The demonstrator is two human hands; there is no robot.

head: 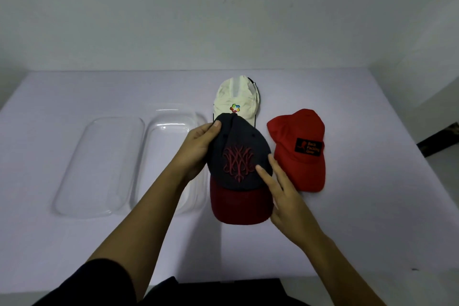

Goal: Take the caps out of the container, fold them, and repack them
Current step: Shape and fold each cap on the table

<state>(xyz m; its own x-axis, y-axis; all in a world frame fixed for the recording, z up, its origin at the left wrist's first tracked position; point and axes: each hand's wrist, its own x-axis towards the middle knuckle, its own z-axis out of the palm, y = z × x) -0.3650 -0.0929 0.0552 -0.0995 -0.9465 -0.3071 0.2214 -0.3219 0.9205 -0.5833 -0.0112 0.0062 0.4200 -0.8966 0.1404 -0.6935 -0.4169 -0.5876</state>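
A: How is the dark cap (238,154) held, and why?

B: Its crown is gripped at the back by the left hand (198,146), with the thumb on top and the fingers curled beneath. The right hand (280,196) is laid against the crown's right side with straight fingers, so the cap is touched there and not clasped. The crown is probably being steadied so that it can be pressed in and folded.

A: Where is it?

B: It is kept over the near middle of the desk (372,206), brim toward the person. Whether the brim rests on the desk cannot be told.

A: And the rest?

B: The white cap (236,102) is set just beyond the dark cap and is slightly overlapped by it. The red cap (300,149) is laid just to its right. The clear container (171,117) is left open just to its left, with the lid (99,169) farther left. All three caps are seen outside the container, so unpacking is judged done and repacking not yet begun.

A: What about the surface and the room?

B: The desk is covered in a plain, pale sheet. Beyond the dark cap, a bare pale wall (223,7) is seen, dimly lit.
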